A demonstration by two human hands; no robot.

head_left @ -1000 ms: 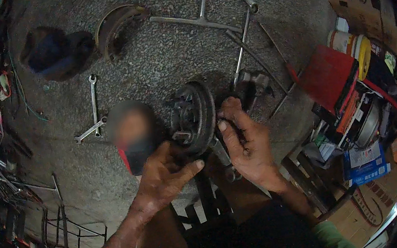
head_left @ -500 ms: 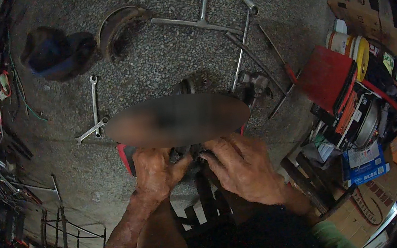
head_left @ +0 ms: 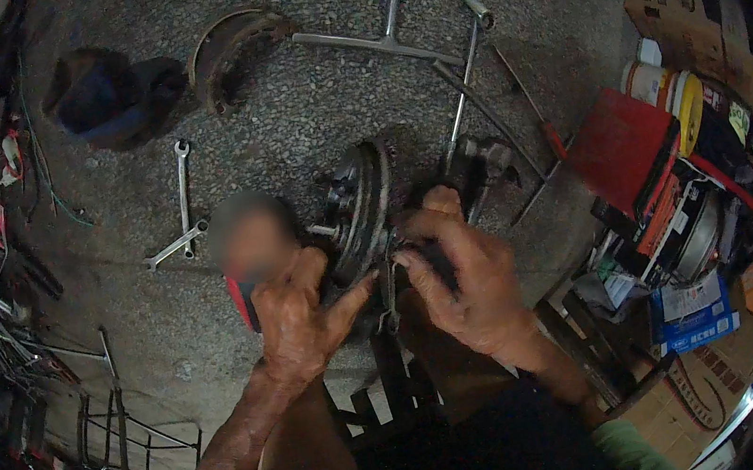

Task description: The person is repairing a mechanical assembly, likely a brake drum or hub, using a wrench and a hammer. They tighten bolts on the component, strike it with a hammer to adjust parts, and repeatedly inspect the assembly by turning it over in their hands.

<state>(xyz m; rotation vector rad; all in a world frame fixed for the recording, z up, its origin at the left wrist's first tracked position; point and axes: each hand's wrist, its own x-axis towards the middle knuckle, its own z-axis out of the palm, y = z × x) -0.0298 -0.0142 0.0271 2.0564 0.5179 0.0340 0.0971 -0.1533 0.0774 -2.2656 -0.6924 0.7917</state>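
A round, ridged metal wheel hub (head_left: 363, 201) stands on edge in front of me, dark and greasy. My left hand (head_left: 293, 327) is at its near left side, thumb stretched along the lower rim and fingers bent against it; a blurred patch hides part of that area. On the other side, my right hand (head_left: 473, 284) has its fingers curled, with the thumb tip by the top of a thin metal lever (head_left: 389, 298) hanging below the hub. What lies inside the right fingers is dark and hard to make out. Something red (head_left: 241, 300) shows beside my left hand.
Two wrenches (head_left: 185, 198) lie on the speckled floor to the left. Beyond are a curved brake shoe (head_left: 224, 51), a dark blue cloth-like bundle (head_left: 107, 104) and a T-shaped metal bar (head_left: 389, 41). Boxes, a red case (head_left: 622, 150) and a carton (head_left: 711, 391) crowd the right.
My right hand has shifted up and away from me, its thumb moving toward the hub. The left hand stays nearly in place. The hub shows now where a blurred patch covered it.
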